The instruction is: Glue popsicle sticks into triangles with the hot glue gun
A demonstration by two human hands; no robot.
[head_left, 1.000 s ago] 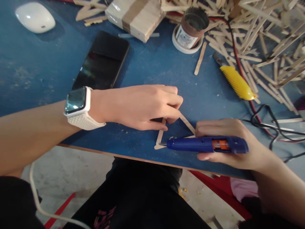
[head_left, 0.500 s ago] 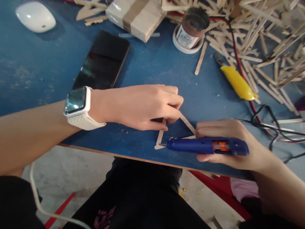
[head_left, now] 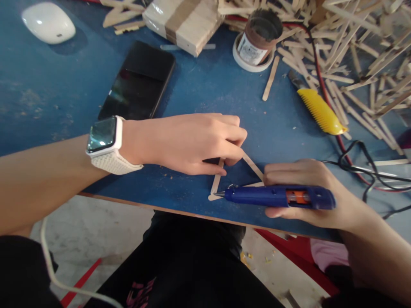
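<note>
Near the table's front edge lies a triangle of wooden sticks [head_left: 253, 167]. My left hand [head_left: 205, 143], with a watch on its wrist, has its fingers closed on the upper part of the triangle; the fingertips partly cover the sticks there. My right hand [head_left: 298, 184] is wrapped round a blue glue gun [head_left: 257, 195]. The metal nozzle points left and touches or nearly touches the triangle's lower left corner. The gun and my right fingers hide much of the triangle's lower side and its right corner.
Behind my left hand lie a black phone [head_left: 138, 81] and a wrapped block [head_left: 183, 23]. A white mouse [head_left: 48, 22] is far left. An open jar [head_left: 260, 38], a yellow-handled cutter [head_left: 321, 112], dark cables [head_left: 362, 171] and a heap of loose sticks [head_left: 353, 51] lie right.
</note>
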